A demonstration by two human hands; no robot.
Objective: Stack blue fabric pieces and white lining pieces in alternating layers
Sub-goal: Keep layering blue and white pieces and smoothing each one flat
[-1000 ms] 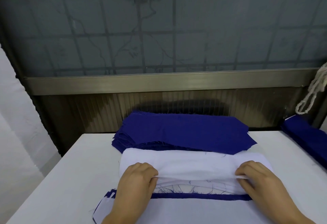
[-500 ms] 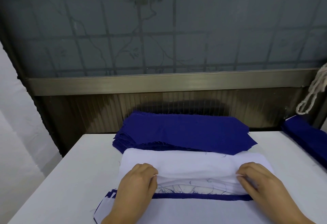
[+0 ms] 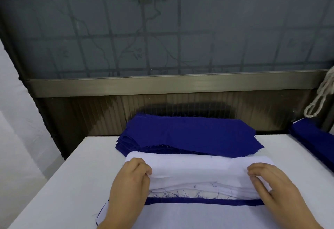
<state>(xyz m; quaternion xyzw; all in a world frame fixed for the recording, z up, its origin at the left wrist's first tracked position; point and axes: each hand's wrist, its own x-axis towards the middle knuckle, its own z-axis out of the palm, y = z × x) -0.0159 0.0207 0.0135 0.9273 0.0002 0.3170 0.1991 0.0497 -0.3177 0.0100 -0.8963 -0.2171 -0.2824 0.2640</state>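
White lining piece (image 3: 198,169) pinched at its ends by left hand (image 3: 129,189) and right hand (image 3: 276,189), lifted off the white pile (image 3: 235,190).

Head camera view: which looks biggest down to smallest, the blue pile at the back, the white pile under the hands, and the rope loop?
1. Blue pile and white pile: they look about equal, and the hands hide the white pile's ends, so no ranking.
2. Rope loop: clearly smallest, though the frame edge cuts it off.
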